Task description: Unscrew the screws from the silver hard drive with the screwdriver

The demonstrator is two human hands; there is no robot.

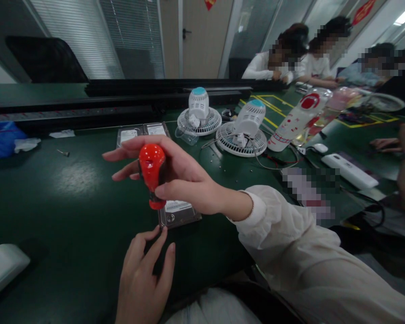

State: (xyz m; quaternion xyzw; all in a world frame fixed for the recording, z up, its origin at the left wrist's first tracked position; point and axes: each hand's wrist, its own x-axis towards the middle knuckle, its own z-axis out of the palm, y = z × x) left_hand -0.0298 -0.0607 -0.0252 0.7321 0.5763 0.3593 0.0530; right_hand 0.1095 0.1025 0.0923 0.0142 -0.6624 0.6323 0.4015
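My right hand (192, 182) grips a stubby red-and-black screwdriver (151, 162) between thumb and fingers, its other fingers stretched out to the left. Its shaft and tip are hidden from this angle. Below the screwdriver lies a hard drive (180, 218) on the green table, partly covered by my right hand. At the drive's near left corner are the fingertips of my left hand (143, 279), whose fingers are extended with the thumb apart. Behind my right hand, two more hard drives (155, 129) lie side by side.
Two white fans (199, 114) (246, 130) lie face down, with small screws nearby. Right of them are a patterned bottle (297, 119), a white power strip (349, 171) and cables. A blue bag (3, 139) lies left; a white object (5, 265) is nearer. Other people sit beyond.
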